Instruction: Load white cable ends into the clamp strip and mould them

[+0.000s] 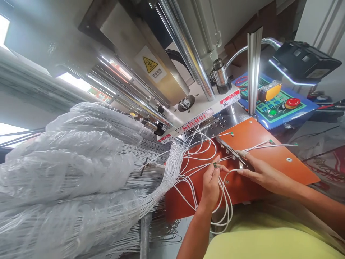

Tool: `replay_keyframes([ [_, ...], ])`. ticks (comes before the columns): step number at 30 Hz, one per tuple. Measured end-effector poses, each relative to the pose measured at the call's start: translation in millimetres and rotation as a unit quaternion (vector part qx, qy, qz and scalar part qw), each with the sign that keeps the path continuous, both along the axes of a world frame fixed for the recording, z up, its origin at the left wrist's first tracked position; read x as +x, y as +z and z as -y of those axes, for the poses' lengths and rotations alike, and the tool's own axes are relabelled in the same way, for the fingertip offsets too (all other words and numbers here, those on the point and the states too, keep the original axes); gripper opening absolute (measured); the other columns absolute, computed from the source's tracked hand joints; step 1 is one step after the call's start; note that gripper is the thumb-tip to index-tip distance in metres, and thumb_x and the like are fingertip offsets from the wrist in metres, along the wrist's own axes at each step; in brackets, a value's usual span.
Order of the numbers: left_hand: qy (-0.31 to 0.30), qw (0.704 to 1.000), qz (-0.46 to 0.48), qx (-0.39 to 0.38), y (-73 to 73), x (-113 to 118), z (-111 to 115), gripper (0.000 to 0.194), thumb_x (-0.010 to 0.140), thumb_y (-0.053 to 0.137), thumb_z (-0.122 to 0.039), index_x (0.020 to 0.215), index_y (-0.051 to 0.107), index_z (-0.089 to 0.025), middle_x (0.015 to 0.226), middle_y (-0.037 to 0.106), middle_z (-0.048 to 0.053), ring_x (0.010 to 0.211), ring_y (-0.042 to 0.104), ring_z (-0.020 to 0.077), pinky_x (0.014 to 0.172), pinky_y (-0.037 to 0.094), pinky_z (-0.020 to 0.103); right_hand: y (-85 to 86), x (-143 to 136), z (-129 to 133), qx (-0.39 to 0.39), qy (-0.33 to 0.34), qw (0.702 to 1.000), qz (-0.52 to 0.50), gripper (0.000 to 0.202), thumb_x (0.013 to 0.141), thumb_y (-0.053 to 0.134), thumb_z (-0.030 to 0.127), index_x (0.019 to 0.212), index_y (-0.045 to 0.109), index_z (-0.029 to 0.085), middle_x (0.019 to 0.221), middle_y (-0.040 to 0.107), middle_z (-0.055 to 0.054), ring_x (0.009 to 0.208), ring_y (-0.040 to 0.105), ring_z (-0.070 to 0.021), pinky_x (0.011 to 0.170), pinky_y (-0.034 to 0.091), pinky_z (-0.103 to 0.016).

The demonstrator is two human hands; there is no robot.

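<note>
The left hand (pixel 211 181), raised, pinches a green connector (pixel 215 164). Beside it, the right hand (pixel 256 171) reaches leftward, gripping the near end of a metal bar (pixel 230 149) above the orange counter (pixel 285 169). White cables (pixel 174 162) crowd leftward of the left hand; beyond both stands a press (pixel 195 102) marked "MIN-HUI".
</note>
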State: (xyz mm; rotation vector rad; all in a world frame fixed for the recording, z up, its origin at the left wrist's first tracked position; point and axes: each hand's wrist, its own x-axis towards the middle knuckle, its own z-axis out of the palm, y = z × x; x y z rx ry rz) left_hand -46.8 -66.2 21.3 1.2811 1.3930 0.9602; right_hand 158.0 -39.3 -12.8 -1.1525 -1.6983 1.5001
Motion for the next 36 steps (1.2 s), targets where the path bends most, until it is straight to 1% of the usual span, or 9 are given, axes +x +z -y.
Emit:
replay_keyframes([
  [3, 0.022, 0.995, 0.087, -0.031, -2.8, 0.2, -0.1, 0.029, 0.098, 0.043, -0.032, 0.117, 0.054, -0.014, 0.084, 0.072, 0.006, 0.086, 0.063, 0.0175, 0.093, 0.046, 0.036, -4.8, -0.7, 0.3, 0.005, 0.000, 1.000, -0.003, 0.067, 0.092, 0.053, 0.052, 0.150, 0.029, 0.027, 0.152, 0.043, -0.006, 0.134, 0.045, -0.0278, 0.112, 0.037, -0.040],
  [6, 0.046, 0.979, 0.180, -0.082, -9.1, 0.8, -2.0, 0.025, 0.093, 0.051, -0.038, 0.103, 0.053, -0.016, 0.079, 0.070, 0.006, 0.071, 0.062, 0.0151, 0.075, 0.050, 0.030, -8.4, -0.5, 0.6, 0.001, 0.003, 1.000, 0.000, 0.067, 0.092, 0.054, 0.051, 0.150, 0.030, 0.028, 0.150, 0.044, -0.006, 0.133, 0.045, -0.0282, 0.112, 0.037, -0.041],
  [9, 0.068, 0.975, 0.190, -0.093, -13.5, -1.2, -4.6, 0.029, 0.086, 0.063, -0.041, 0.097, 0.058, -0.015, 0.083, 0.070, 0.007, 0.066, 0.061, 0.0127, 0.066, 0.049, 0.025, -9.4, 0.4, 0.4, -0.001, 0.009, 1.000, -0.002, 0.066, 0.092, 0.053, 0.049, 0.150, 0.029, 0.029, 0.148, 0.047, -0.007, 0.130, 0.047, -0.0305, 0.112, 0.037, -0.046],
  [14, 0.061, 0.995, 0.074, -0.027, -10.8, -6.9, -5.3, 0.029, 0.087, 0.064, -0.038, 0.104, 0.069, -0.014, 0.080, 0.068, 0.005, 0.072, 0.062, 0.0128, 0.067, 0.049, 0.024, -6.8, 0.6, -0.3, -0.011, 0.008, 1.000, -0.003, 0.066, 0.092, 0.055, 0.048, 0.150, 0.030, 0.030, 0.149, 0.045, -0.006, 0.130, 0.047, -0.0301, 0.113, 0.035, -0.046],
  [17, 0.036, 0.999, 0.036, -0.014, -7.6, -7.7, -4.8, 0.027, 0.092, 0.058, -0.039, 0.095, 0.069, -0.015, 0.080, 0.067, 0.003, 0.064, 0.060, 0.0104, 0.069, 0.050, 0.025, -5.9, 0.3, -0.5, -0.010, 0.003, 1.000, 0.000, 0.067, 0.091, 0.056, 0.049, 0.150, 0.032, 0.030, 0.148, 0.047, -0.005, 0.130, 0.047, -0.0300, 0.112, 0.037, -0.044],
  [21, 0.047, 0.990, 0.115, -0.059, -9.0, -6.7, -6.2, 0.027, 0.091, 0.059, -0.041, 0.092, 0.066, -0.014, 0.074, 0.063, 0.001, 0.058, 0.058, 0.0086, 0.064, 0.048, 0.024, -6.8, 1.1, 0.0, -0.003, 0.001, 1.000, 0.005, 0.068, 0.091, 0.056, 0.049, 0.151, 0.030, 0.030, 0.148, 0.048, -0.005, 0.130, 0.048, -0.0302, 0.111, 0.038, -0.045],
  [27, 0.083, 0.951, 0.259, -0.145, -14.5, -8.2, -10.0, 0.029, 0.073, 0.080, -0.032, 0.091, 0.064, -0.015, 0.077, 0.066, 0.002, 0.062, 0.057, 0.0076, 0.063, 0.045, 0.021, -8.6, 1.8, 0.5, -0.004, 0.008, 1.000, 0.006, 0.069, 0.091, 0.055, 0.051, 0.151, 0.029, 0.028, 0.147, 0.048, -0.008, 0.132, 0.046, -0.0328, 0.112, 0.036, -0.049],
  [32, 0.088, 0.967, 0.211, -0.116, -13.3, -8.7, -10.7, 0.027, 0.070, 0.082, -0.032, 0.087, 0.068, -0.016, 0.072, 0.066, 0.001, 0.062, 0.056, 0.0084, 0.060, 0.042, 0.021, -8.0, 1.3, 0.6, -0.005, 0.004, 1.000, 0.013, 0.068, 0.090, 0.055, 0.053, 0.149, 0.034, 0.028, 0.148, 0.047, -0.006, 0.133, 0.045, -0.0319, 0.113, 0.037, -0.045],
  [36, 0.065, 0.997, 0.031, -0.001, -10.1, -2.6, -9.0, 0.013, 0.078, 0.075, -0.028, 0.084, 0.073, -0.016, 0.075, 0.070, 0.003, 0.066, 0.060, 0.0118, 0.066, 0.048, 0.025, -4.4, 2.2, 0.7, -0.001, -0.001, 1.000, 0.011, 0.068, 0.089, 0.056, 0.053, 0.148, 0.036, 0.028, 0.147, 0.050, -0.006, 0.133, 0.046, -0.0317, 0.113, 0.037, -0.045],
])
